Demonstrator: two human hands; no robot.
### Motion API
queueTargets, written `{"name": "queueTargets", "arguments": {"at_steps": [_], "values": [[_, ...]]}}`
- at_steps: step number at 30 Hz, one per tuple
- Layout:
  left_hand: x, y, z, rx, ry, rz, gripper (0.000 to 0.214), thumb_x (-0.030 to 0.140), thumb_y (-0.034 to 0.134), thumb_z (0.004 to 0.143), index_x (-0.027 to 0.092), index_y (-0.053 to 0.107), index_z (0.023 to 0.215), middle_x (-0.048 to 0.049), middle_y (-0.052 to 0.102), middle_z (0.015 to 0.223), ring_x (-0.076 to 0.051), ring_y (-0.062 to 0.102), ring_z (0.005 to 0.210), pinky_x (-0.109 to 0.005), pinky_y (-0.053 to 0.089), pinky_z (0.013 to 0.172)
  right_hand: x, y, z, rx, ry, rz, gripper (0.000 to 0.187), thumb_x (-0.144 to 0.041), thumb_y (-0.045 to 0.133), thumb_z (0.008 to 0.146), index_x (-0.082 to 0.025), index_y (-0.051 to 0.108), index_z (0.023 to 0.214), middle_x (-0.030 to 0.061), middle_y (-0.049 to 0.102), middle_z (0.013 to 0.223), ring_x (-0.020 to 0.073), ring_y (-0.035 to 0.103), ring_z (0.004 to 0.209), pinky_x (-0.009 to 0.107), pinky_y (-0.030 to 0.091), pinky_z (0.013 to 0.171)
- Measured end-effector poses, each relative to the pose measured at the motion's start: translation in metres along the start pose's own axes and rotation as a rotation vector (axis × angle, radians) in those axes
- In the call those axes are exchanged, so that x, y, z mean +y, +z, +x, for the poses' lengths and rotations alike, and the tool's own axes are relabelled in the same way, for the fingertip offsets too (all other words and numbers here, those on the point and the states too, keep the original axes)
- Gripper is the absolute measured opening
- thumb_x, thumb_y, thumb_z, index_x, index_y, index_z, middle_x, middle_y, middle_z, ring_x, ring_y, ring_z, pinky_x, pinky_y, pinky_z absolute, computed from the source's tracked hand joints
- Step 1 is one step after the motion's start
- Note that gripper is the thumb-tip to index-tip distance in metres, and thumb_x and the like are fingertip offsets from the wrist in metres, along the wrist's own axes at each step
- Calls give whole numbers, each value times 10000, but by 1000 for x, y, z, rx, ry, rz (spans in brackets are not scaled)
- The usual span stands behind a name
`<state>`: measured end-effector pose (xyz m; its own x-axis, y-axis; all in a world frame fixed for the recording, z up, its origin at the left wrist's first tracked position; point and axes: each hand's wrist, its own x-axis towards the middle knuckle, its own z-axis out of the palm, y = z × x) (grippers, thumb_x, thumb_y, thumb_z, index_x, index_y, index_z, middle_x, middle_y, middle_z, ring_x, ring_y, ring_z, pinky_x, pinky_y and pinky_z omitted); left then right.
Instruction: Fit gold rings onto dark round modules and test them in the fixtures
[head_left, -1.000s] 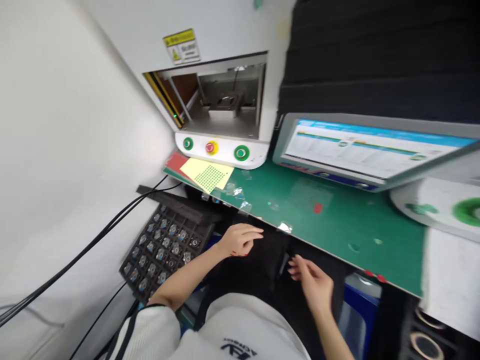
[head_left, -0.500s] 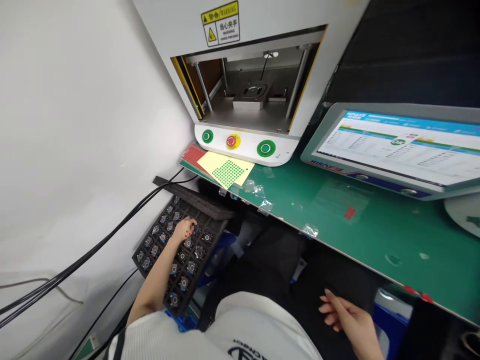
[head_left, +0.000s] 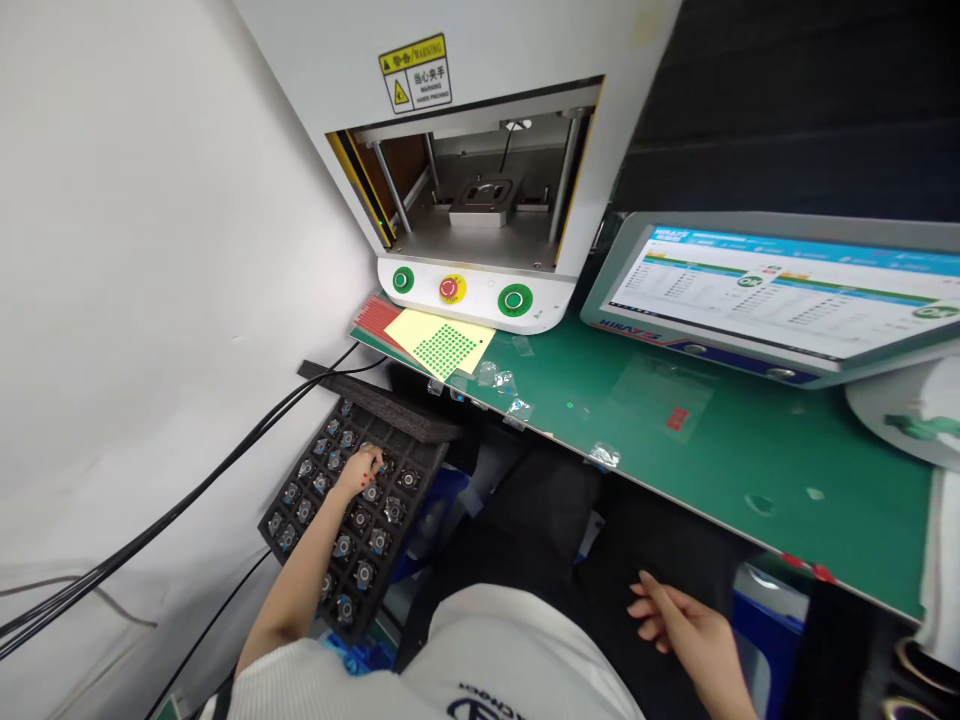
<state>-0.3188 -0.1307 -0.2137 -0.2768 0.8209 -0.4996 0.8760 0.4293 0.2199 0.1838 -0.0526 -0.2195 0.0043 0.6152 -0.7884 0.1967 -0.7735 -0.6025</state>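
My left hand [head_left: 361, 470] is over the upper part of a black foam tray [head_left: 431, 462]. Its fingers are curled and pinched at a small round component [head_left: 385, 463], which they partly cover. Several similar components, dark with pale round centres and bits of clear and blue film, sit in the tray's square compartments; one component [head_left: 409, 480] lies just right of my hand. Above my lap, my right hand [head_left: 679, 622] hangs palm inward, its fingers loosely extended and holding nothing.
Ahead stands a white press machine [head_left: 480, 300] with a metal fixture [head_left: 480, 205] inside. A monitor [head_left: 750, 300] is to its right on the green bench [head_left: 585, 380]. A yellow sheet of green dots [head_left: 409, 328] lies at the bench edge. Black cables [head_left: 262, 430] cross the tray's corner.
The head view has shifted, so the machine and monitor appear farther left. My left hand stays at about the same part of the tray; my right hand keeps its pose.
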Motion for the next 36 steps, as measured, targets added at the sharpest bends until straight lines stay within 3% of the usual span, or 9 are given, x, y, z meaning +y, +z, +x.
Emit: {"name": "queueTargets", "arguments": {"at_steps": [11, 15, 24, 28, 32, 36], "values": [[19, -2, -3, 2, -92, -68, 301, 327, 586, 931, 150, 590, 1174, -95, 608, 1185, -218, 618, 1023, -426, 541, 870, 13, -1, 3, -2, -85, 0, 679, -778, 703, 420, -124, 680, 602, 78, 655, 510, 139, 556, 351, 232, 416, 314], [27, -2, -4, -7, -141, -152, 304, 331, 590, 929, 140, 590, 1167, -86, 624, 1141, -207, 635, 967, -403, 556, 828, 17, -3, 3, -5, -120, 16, 673, -781, 691, 448, -128, 679, 611, 77, 653, 512, 144, 559, 353, 239, 423, 318], [39, 1, -12, 93, -267, -383, 317, 329, 590, 929, 142, 582, 1185, -92, 613, 1170, -217, 626, 1001, -421, 548, 852, 19, -2, 2, 3, -157, 37, 679, -797, 673, 467, -133, 678, 612, 78, 649, 511, 142, 558, 350, 237, 430, 319], [50, -9, -16, 76, -243, -470, 316, 335, 585, 931, 141, 583, 1180, -90, 617, 1157, -213, 630, 985, -412, 551, 839, 16, -5, -1, -7, -176, 46, 682, -801, 682, 451, -134, 677, 595, 86, 646, 498, 145, 555, 341, 237, 420, 312], [83, -25, -22, 23, -95, -522, 277, 342, 580, 934, 131, 605, 1112, -74, 639, 1076, -191, 639, 923, -387, 554, 807, 4, 0, -10, -43, -223, 92, 674, -793, 700, 447, -142, 679, 620, 99, 669, 528, 153, 578, 379, 247, 446, 351], [149, -39, -26, -89, 168, -530, 157, 279, 593, 912, 125, 613, 894, -29, 648, 876, -158, 635, 823, -342, 533, 786, -23, 24, -23, -171, -317, 157, 640, -767, 692, 533, -163, 699, 746, 107, 726, 673, 180, 651, 543, 297, 536, 520]]}}
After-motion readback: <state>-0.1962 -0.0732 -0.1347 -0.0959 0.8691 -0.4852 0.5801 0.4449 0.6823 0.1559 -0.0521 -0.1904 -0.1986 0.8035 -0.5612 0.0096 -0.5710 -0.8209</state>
